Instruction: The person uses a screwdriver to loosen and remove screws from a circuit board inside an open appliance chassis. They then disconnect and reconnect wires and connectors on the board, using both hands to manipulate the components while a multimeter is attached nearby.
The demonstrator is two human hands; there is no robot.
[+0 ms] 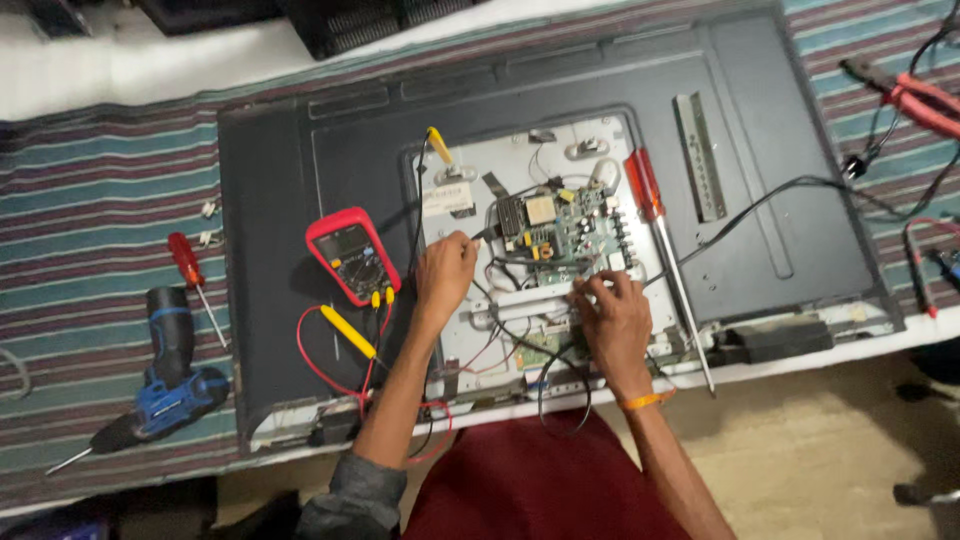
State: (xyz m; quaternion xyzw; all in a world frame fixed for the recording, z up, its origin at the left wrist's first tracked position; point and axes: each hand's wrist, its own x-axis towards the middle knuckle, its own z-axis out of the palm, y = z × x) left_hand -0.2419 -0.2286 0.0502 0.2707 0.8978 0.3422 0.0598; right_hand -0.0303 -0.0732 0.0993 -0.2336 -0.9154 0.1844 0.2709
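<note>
Pinching a thin black probe tip against the green circuit board (pixel 565 232), the left hand (pixel 445 272) is closing its fingers on the probe at the board's left edge. The right hand (pixel 612 315) is resting palm-down with curled fingers on the white metal chassis (pixel 640 300) just below the board; whether it is gripping anything cannot be told. Both are working inside the opened back of a large dark flat television panel (pixel 780 120) lying on a striped cloth. A red multimeter (pixel 352 254) is lying just left of the left hand, with a yellow probe (pixel 348 331) below it. A long red-handled screwdriver (pixel 660 240) is lying to the right of the board. A blue cordless drill (pixel 165 385) and a small red screwdriver (pixel 190 268) are sitting well apart on the left.
</note>
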